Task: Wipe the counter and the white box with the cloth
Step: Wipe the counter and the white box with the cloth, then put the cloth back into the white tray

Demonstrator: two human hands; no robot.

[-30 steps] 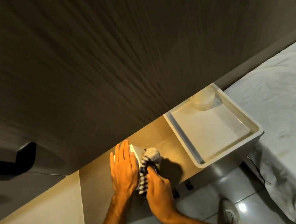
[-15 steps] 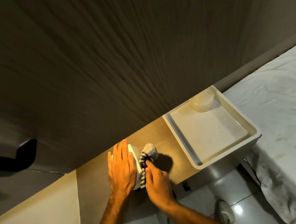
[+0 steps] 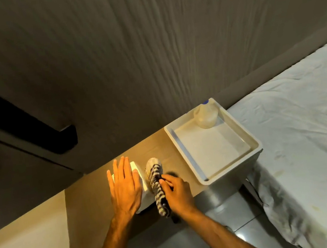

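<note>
1. I am pressing my left hand [image 3: 125,190] flat, fingers spread, on top of the white box [image 3: 144,192], which is sitting by the counter's [image 3: 87,216] front edge.
2. My right hand [image 3: 178,192] is pinching the striped cloth [image 3: 157,185], fingers curled around it, against the box's right side.
3. Bare counter is lying open to the left of the box; the white tray [image 3: 255,148] with a bottle [image 3: 206,116] is filling the right end.
4. Compared with half a second ago, the cloth is now running lower, hanging past the front edge.
</note>
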